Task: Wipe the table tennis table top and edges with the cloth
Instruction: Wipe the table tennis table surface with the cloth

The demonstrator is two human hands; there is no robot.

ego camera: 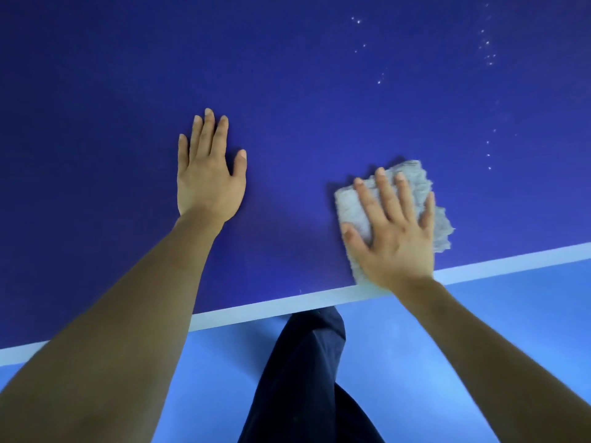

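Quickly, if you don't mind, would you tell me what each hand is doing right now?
Left hand: open, flat on the table, holding nothing.
Right hand: open, fingers straight, pressing the cloth onto the table near the white edge line.

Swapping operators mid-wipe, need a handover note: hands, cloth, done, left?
Left hand: flat on the table top, holding nothing.
Right hand: fingers straight, pressing the cloth onto the top just inside the white edge line.
Done: the area around both hands looks free of specks; how much was wiped cannot be told.
Left: white specks at far right, then the edges.
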